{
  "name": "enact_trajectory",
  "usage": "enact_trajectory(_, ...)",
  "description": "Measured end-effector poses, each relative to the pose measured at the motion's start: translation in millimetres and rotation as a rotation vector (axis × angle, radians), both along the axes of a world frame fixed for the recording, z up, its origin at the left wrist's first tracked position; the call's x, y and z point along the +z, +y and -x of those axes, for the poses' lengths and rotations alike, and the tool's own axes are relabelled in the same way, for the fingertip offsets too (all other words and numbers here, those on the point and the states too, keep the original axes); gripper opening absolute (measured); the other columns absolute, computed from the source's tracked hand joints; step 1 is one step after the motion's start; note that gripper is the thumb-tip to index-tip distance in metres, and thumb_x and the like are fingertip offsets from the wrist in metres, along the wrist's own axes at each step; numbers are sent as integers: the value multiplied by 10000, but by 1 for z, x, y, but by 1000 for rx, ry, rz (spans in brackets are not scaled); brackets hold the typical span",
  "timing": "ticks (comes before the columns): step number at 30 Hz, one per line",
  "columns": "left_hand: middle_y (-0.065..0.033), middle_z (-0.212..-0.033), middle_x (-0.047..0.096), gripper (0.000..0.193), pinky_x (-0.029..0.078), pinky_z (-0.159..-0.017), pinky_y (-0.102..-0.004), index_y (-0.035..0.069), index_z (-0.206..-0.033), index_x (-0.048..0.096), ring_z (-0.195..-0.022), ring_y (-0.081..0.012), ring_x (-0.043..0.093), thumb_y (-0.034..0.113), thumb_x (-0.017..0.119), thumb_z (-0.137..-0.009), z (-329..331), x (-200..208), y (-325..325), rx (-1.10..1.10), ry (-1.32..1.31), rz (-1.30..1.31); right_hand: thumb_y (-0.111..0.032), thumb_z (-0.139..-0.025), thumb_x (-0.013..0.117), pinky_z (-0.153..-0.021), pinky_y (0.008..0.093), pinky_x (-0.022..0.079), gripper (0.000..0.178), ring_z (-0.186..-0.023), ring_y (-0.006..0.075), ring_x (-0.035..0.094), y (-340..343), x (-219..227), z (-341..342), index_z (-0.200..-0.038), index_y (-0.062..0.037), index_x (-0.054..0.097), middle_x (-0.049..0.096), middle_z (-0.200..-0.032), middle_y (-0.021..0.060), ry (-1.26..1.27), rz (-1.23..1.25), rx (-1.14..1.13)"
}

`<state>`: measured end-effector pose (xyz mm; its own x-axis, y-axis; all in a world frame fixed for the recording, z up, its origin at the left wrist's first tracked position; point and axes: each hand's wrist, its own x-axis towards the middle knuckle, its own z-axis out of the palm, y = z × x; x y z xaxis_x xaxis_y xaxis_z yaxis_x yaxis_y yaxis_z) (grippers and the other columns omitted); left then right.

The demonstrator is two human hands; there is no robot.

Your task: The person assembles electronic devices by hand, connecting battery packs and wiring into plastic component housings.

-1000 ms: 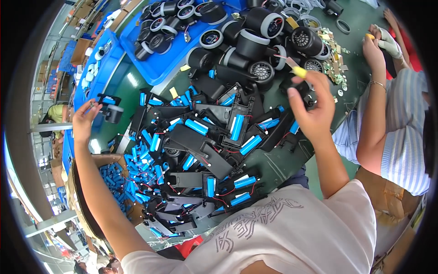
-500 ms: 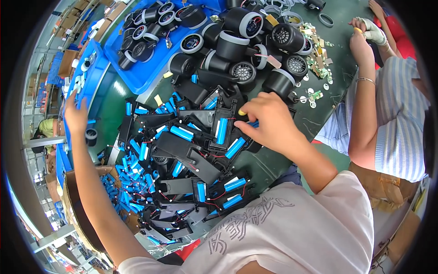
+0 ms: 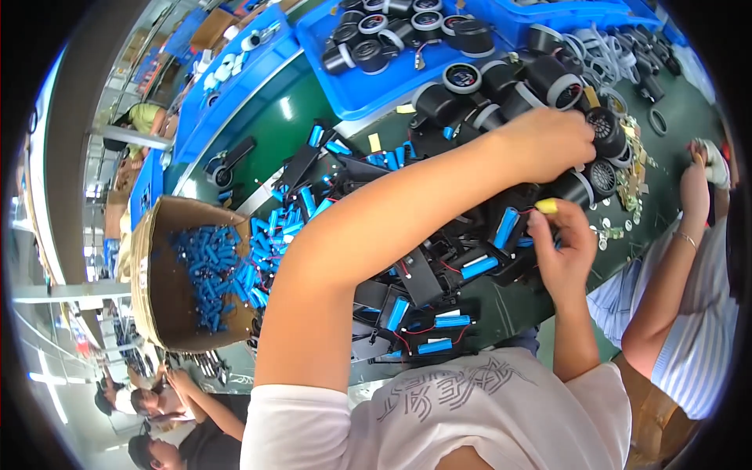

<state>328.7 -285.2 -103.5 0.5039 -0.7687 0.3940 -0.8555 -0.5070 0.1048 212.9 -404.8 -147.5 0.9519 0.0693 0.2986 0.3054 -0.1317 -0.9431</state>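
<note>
My left hand [image 3: 544, 145] reaches across the table to the black cylindrical housings with grey rims [image 3: 548, 78]. Its fingers are curled, and their ends and anything in them are hidden. Below it, my right hand [image 3: 570, 254] has a yellow finger cover [image 3: 547, 205] on one finger. Thumb and covered finger come close together where a red wire meets them; I cannot tell what is pinched. Beside those fingertips is a blue cylindrical battery cell [image 3: 507, 227] in a black plastic holder. More black holders with blue cells [image 3: 450, 320] lie under and around my left forearm.
A cardboard box [image 3: 157, 305] of blue cells stands at the left. Blue trays [image 3: 345, 94] with more housings are at the back. Grey rings [image 3: 658, 121] and small circuit boards [image 3: 633, 172] lie at the right. A co-worker's arm [image 3: 666, 290] is at far right; other people sit lower left.
My left hand has swung from the far left across to the housings. My right hand stays near the holders, its fingertips now closer together. The view has turned, so the scene shifts rightward.
</note>
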Motion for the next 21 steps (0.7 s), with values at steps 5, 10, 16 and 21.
enact_trajectory(5, -21, -909, 534, 180, 505, -675, -328, 109, -887, 637, -884, -205, 540, 95, 574, -719, 6, -6, 10, 48, 86, -101, 33, -788, 607, -632, 209, 449, 165, -722, 109, 584, -30, 0, 4, -944, 26, 557, 609, -826, 78, 268, -319, 199)
enact_trajectory(10, -11, -885, 557, 92, 507, -607, -315, 102, -800, 602, -845, -189, 559, 124, 547, -730, 7, -10, -2, 69, -11, -129, 65, -777, 599, -736, 248, 467, 191, -779, 168, 589, -18, -2, -1, -967, 51, 588, 591, -897, 110, 225, -395, 247)
enact_trajectory(16, -25, -838, 575, 288, 503, -613, -317, 135, -988, 575, -871, -204, 553, 151, 557, -701, 5, -11, 2, 102, -17, -197, 73, -758, 608, -773, 259, 443, 177, -916, 187, 558, -11, -1, -18, -934, 65, 621, 577, -999, 129, -173, -207, 83)
enact_trajectory(21, -76, -882, 541, 170, 480, -692, -360, 57, -873, 605, -890, -268, 558, 99, 525, -729, 12, -3, 17, 162, 138, -239, 15, -851, 533, -765, 246, 461, 343, -900, 195, 609, -4, 5, -21, -1185, 51, 465, 592, -1004, 128, 82, -554, 48)
